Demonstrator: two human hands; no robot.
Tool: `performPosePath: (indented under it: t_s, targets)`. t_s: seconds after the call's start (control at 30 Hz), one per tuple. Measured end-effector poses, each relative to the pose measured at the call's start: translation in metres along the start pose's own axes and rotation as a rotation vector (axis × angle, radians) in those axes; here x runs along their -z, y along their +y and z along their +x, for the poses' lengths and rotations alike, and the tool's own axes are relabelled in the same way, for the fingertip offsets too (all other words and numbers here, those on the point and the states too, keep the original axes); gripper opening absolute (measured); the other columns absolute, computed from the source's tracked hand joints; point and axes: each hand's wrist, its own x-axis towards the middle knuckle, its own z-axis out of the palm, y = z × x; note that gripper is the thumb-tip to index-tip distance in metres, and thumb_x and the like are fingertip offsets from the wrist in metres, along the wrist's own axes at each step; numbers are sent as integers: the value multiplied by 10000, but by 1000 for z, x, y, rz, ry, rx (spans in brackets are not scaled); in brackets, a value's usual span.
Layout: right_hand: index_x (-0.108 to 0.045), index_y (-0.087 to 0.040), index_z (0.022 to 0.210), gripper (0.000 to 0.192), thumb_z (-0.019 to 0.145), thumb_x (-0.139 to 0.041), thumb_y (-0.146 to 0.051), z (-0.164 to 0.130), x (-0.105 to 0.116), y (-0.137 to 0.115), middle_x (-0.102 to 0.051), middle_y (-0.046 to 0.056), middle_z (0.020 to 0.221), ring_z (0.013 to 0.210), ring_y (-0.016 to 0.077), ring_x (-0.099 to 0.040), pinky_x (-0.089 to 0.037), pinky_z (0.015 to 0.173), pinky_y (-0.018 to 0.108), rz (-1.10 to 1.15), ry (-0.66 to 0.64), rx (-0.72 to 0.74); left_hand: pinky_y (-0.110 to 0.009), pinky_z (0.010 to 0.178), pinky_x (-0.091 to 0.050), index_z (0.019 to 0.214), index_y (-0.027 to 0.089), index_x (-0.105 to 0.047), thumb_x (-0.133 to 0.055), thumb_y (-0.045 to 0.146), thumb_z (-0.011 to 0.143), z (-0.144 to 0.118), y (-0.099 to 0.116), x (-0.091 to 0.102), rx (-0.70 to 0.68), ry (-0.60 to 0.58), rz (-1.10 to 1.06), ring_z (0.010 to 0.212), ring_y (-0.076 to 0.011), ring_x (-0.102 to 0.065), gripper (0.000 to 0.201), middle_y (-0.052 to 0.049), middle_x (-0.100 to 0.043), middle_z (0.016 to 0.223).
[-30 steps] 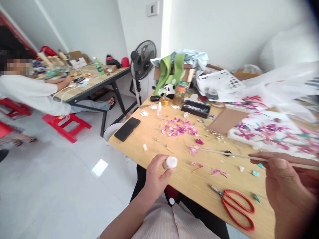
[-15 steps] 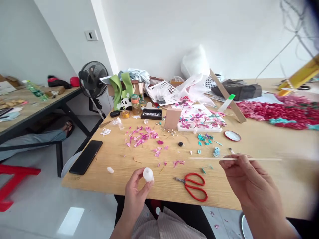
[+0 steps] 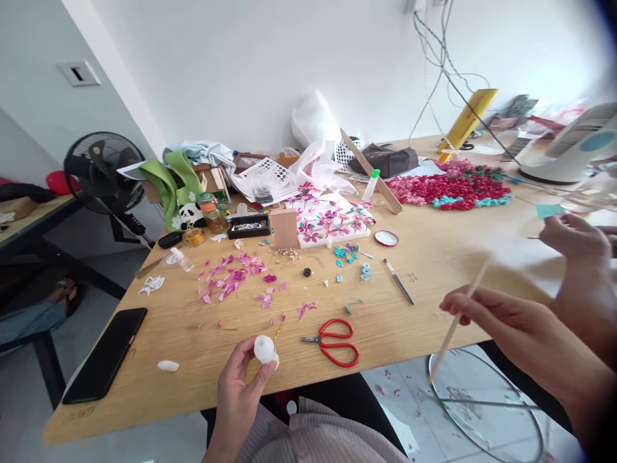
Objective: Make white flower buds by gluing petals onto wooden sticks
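My left hand (image 3: 241,386) is closed around a small white bottle (image 3: 265,349), its round top facing up at the front of the table. A white cap (image 3: 168,366) lies to its left on the wood. Off to the right, my right hand (image 3: 511,334) pinches a thin pale stick (image 3: 460,315), tilted and blurred, over the table's front edge. Between the hands rest red-handled scissors (image 3: 337,341) with their blades pointing left. Pink petals (image 3: 236,276) and several turquoise pieces (image 3: 347,254) are scattered beyond them.
A co-worker's hand (image 3: 573,238) holds a turquoise piece at the right. A black phone (image 3: 106,354) lies on the left edge. Farther back are a foam block with flowers (image 3: 332,225), a pen (image 3: 398,281), a red-rimmed lid (image 3: 386,238) and a heap of red flowers (image 3: 453,186).
The view has turned right, bringing the co-worker's hands into sight. My right hand has tilted the stick from level to steep and moved it towards the front edge. My left hand still holds the bottle.
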Motion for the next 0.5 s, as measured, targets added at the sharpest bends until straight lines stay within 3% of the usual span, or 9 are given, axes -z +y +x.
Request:
performPosePath:
  t_s: [0.07, 0.13, 0.27, 0.37, 0.5]
  targets:
    - [-581, -214, 657, 561, 807, -435, -734, 5, 8, 19, -611, 37, 661, 653, 186, -563, -404, 584, 302, -304, -284, 0, -319, 847, -565, 1015, 164, -656, -805, 365, 671, 2, -1, -3, -7, -26, 9, 963, -241, -678, 425, -112, -712, 1041]
    - [-476, -221, 589, 508, 865, -406, -642, 11, 5, 38, -561, 26, 596, 587, 176, -517, -341, 560, 308, -590, -442, -14, -318, 846, -567, 1024, 168, -660, -802, 369, 672, 3, -2, -6, -19, -30, 2, 971, -243, -679, 430, -112, -712, 1057]
    - [-423, -227, 543, 401, 861, -511, -456, 29, -11, 73, -603, 63, 630, 638, 229, -564, -306, 601, 335, -730, -478, -47, -305, 843, -567, 1016, 173, -661, -804, 372, 670, 4, -3, -8, -9, -37, 3, 981, -243, -678, 424, -104, -717, 1042]
    - [-420, -234, 556, 365, 889, -474, -372, 42, -13, 93, -641, 111, 691, 720, 287, -608, -311, 654, 365, -774, -463, -48, -296, 852, -563, 1014, 179, -658, -799, 368, 677, 3, -2, -4, 6, -43, 26, 996, -239, -675, 411, -99, -717, 1045]
    - [-451, -228, 582, 368, 933, -408, -328, 53, -12, 110, -665, 140, 733, 755, 296, -628, -327, 696, 377, -779, -504, -32, -305, 848, -562, 1008, 178, -663, -795, 364, 678, 4, -2, 1, 4, -15, 48, 981, -242, -680, 401, -99, -717, 1045]
